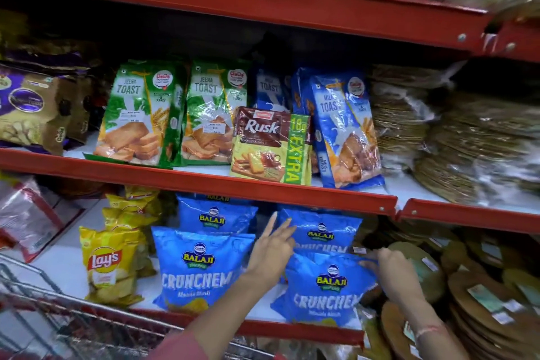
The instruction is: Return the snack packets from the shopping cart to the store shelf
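A blue Balaji Crunchem packet (pixel 324 289) stands at the front right of the lower shelf (pixel 263 304). My right hand (pixel 388 269) pinches its top right corner. My left hand (pixel 273 248) rests on its top left edge, fingers spread and pointing up between the blue packets. Behind it stands another blue packet (pixel 321 231). To the left are two more blue Balaji packets (pixel 198 269), one behind the other. The shopping cart (pixel 43 313) shows at the bottom left, its contents blurred.
Yellow Lay's packets (pixel 109 266) stand left of the blue ones. Round flat packs (pixel 482 295) are stacked at the right. The shelf above holds toast packets (pixel 137 114) and a Rusk pack (pixel 271 146). Red shelf edges (pixel 204 181) run across.
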Tool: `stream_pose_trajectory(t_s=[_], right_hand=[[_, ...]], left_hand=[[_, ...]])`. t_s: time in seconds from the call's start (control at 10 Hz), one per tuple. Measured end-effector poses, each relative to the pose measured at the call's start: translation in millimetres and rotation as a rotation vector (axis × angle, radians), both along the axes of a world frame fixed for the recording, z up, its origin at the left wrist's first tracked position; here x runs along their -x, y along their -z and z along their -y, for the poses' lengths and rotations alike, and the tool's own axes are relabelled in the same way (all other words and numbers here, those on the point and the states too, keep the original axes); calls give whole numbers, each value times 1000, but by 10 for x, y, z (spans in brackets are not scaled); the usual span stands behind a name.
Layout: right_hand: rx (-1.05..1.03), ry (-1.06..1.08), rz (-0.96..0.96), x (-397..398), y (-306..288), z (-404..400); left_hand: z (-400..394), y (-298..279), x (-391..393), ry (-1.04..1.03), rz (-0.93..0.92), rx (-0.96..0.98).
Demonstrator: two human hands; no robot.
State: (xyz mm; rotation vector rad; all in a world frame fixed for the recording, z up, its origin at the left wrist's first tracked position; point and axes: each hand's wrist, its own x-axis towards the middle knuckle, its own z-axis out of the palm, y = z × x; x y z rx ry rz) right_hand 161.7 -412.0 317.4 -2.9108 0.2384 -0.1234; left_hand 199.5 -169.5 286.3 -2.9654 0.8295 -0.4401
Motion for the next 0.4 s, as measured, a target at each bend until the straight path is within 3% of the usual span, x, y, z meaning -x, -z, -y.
stream_pose_trajectory(t_s=[0.3,0.4], right_hand=[[-23,-53,-26,-46,-50,-301],[-49,-86,124,9,-282,-397]], left_hand=[[-250,-41,15,-21,-10,66],[-315,-163,93,54,123,203]])
